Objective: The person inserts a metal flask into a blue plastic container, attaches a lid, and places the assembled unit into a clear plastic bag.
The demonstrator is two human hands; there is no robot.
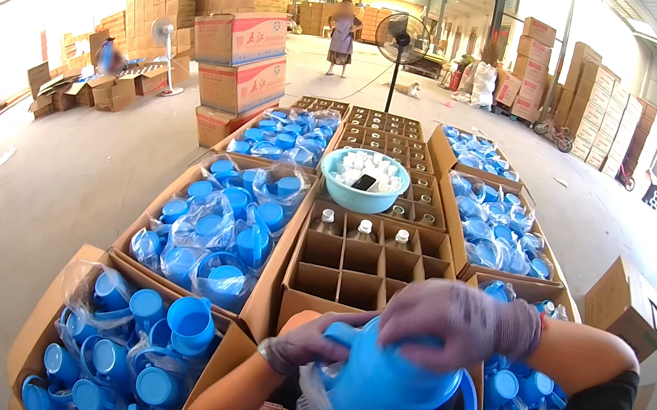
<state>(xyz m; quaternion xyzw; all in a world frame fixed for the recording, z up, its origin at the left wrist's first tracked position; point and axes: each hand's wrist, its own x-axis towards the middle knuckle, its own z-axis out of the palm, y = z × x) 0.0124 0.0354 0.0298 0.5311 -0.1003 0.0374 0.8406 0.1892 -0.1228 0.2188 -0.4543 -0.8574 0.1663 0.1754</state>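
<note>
A blue plastic jug (380, 385) with a loop handle rests on my lap, partly wrapped in a clear plastic bag. My right hand (457, 320), in a thin translucent glove, presses down on the jug's top. My gloved left hand (313, 345) grips the jug's left side near the spout. Just beyond them stands a brown carton (361, 268) with cardboard dividers. Three small bottles (361, 230) with white caps stand in its far row; the other cells look vacant.
Open cartons of bagged blue jugs stand left (210, 228), front left (119, 344) and right (492, 225). A teal basin (363, 180) of white caps and a dark object sits on further divided cartons. Beyond are a standing fan (401, 42), stacked boxes and a person (342, 36).
</note>
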